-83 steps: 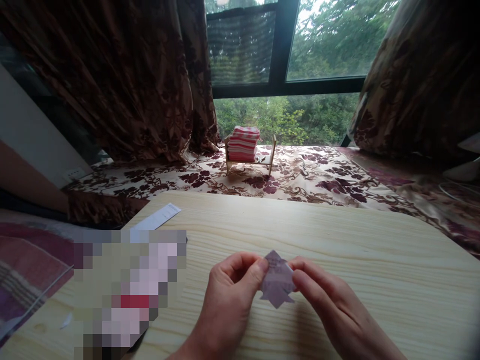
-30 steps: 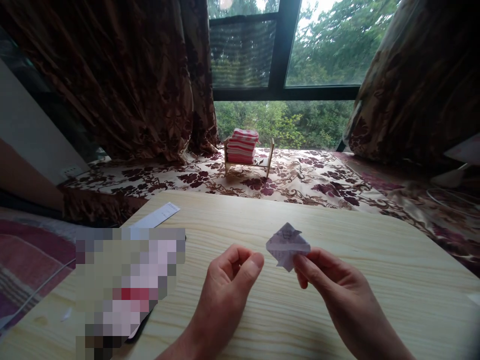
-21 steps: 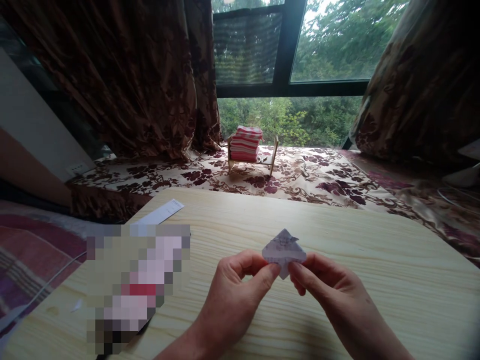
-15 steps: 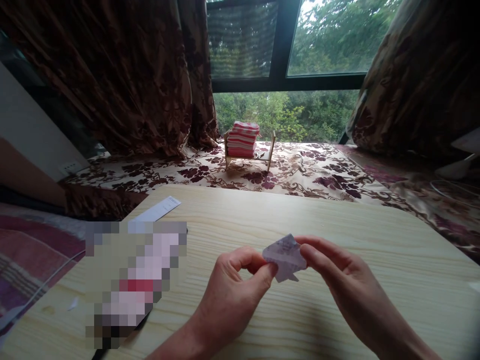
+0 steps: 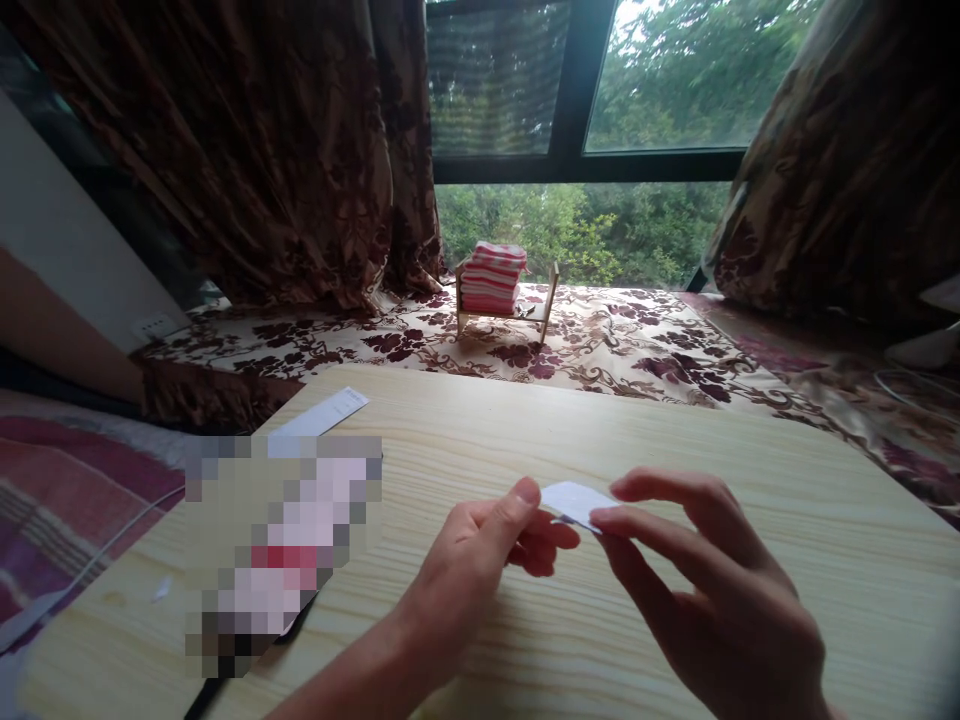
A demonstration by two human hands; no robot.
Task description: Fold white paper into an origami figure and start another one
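A small piece of folded white paper [image 5: 576,500] is held in the air above the wooden table, between my two hands. My left hand [image 5: 487,555] pinches its left end, thumb on top and fingers curled beneath. At its right end, my right hand [image 5: 712,570] grips the paper with thumb and fingertips, one finger raised along the far edge. The paper's pale side faces up, and a dark patch shows on its lower edge. Part of its left end is hidden by my left thumb.
On the light wooden table [image 5: 450,430], a blurred-out object [image 5: 300,550] lies to the left, with a white paper strip [image 5: 322,420] behind it and a small white scrap [image 5: 161,588] beside it. A little wooden rack [image 5: 551,305] with folded pink striped cloths [image 5: 493,280] stands on the window ledge.
The paper has been turned from its printed side upright to a flatter pose with the plain side up. Both hands have shifted their hold, and the view has moved slightly.
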